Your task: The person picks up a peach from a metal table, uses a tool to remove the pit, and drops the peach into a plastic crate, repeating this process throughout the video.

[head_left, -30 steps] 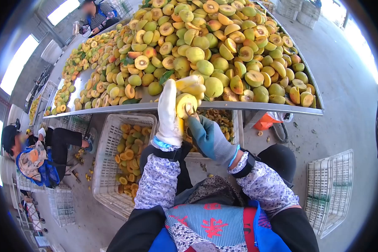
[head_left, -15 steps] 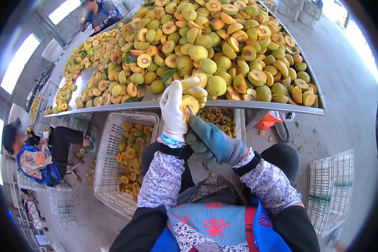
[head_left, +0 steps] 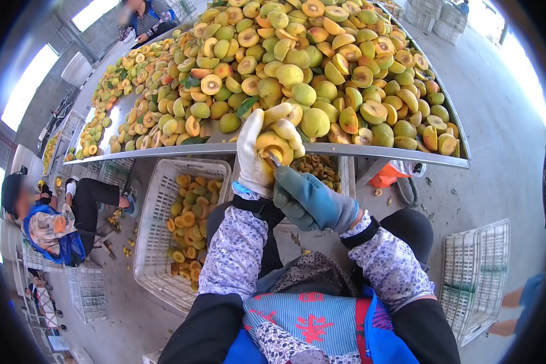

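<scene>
While your left hand (head_left: pixel 262 151) is gripping a halved fruit (head_left: pixel 274 149), your right hand (head_left: pixel 312 197) is clamping a small tool (head_left: pixel 273 159) against it.

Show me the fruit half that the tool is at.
The half in the left hand, cut face toward the tool; those on the table lie loose.

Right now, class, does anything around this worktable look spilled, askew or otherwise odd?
Yes: yellow fruit bits lie loose on the floor between the large white crate and the seated person, outside any container, so they look spilled. Dark scraps litter the floor near the table's right corner.
</scene>
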### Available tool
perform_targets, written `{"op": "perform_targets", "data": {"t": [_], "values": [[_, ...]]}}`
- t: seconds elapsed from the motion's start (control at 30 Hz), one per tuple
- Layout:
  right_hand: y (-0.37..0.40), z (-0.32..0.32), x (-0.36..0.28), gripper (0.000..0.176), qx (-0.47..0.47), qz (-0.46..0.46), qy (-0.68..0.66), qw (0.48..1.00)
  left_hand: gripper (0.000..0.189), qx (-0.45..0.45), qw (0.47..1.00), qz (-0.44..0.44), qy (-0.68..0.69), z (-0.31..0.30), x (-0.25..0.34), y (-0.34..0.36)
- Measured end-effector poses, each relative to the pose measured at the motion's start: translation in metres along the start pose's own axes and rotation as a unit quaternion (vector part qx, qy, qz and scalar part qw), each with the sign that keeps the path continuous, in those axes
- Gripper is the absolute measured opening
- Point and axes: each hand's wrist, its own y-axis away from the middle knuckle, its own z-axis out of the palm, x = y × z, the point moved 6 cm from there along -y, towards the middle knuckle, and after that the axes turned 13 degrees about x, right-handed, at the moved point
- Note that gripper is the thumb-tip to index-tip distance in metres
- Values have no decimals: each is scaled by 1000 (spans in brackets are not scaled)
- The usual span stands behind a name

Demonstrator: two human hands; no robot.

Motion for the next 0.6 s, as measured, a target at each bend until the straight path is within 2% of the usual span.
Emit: {"op": "perform_targets", "data": {"t": [0.03,0.07,0.1,0.17,0.2,0.3,0.33,0.4,0.43,0.47,0.5,0.57,0.6], "values": [[-2,-1,0,53,51,-28,67,996,48,40,999,-12,28,-4,-1,-3],[-1,-4,0,52,101,-57,133,984,47,-10,989,-42,138,-16,-4,-17],[-7,-13,4,49,164,-153,169,960,45,11,991,-21,128,-22,4,-21],[-17,-28,13,43,279,-340,235,867,45,48,997,51,28,-25,20,-21],[-17,-43,14,35,319,-302,351,827,45,88,994,71,9,-30,28,-20],[3,-52,1,27,366,-308,469,742,47,181,972,140,-50,-52,62,-11],[5,-49,-2,25,378,-326,458,735,47,208,962,163,-71,-63,80,-4],[7,-42,-7,24,363,-322,442,755,46,256,923,219,-188,-90,122,11],[8,-39,-9,24,355,-320,433,764,42,292,891,200,-283,-104,143,20],[7,-37,-11,24,352,-323,434,764,39,314,816,254,-413,-140,165,10],[7,-33,-12,24,348,-324,435,765,32,393,567,332,-643,-120,183,33],[4,-27,-13,23,337,-328,434,768,34,388,426,337,-745,-110,188,27],[2,-23,-15,23,331,-330,433,771,35,326,508,316,-732,-100,178,12]]}}
